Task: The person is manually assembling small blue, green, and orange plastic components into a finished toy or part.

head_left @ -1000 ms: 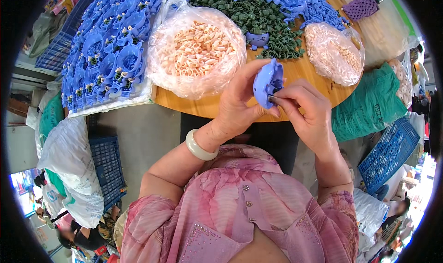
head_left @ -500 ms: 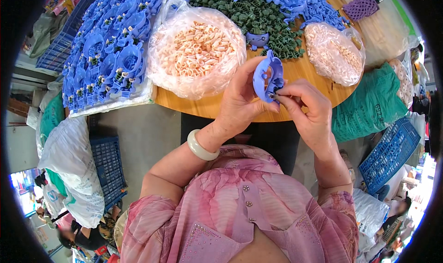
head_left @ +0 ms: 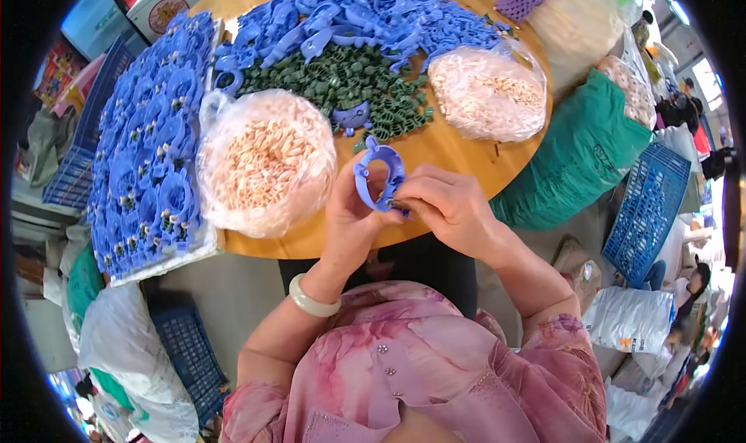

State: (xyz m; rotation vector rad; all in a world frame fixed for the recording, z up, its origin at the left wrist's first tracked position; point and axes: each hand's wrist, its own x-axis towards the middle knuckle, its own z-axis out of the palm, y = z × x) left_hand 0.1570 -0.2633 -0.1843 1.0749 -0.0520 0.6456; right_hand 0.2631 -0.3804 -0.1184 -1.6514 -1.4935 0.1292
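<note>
My left hand [head_left: 351,219] holds a blue plastic ring-shaped part [head_left: 380,176] upright over the near edge of the round wooden table [head_left: 458,151]. My right hand [head_left: 449,207] pinches the lower right side of the same part, fingertips pressed against a small dark piece there. A clear bag of small pinkish pieces [head_left: 266,160] lies just left of my hands. A second such bag [head_left: 488,93] lies to the upper right. A heap of green pieces [head_left: 342,78] and a pile of loose blue parts [head_left: 365,19] fill the table behind.
A tray of assembled blue parts [head_left: 148,163] stands at the table's left. A green sack [head_left: 583,151] and a blue crate [head_left: 645,210] sit on the right. White sacks [head_left: 116,357] and another blue crate [head_left: 190,357] lie on the floor at the left.
The blue part has turned from edge-on to show its open ring face. Both hands stay closed on it at the table edge.
</note>
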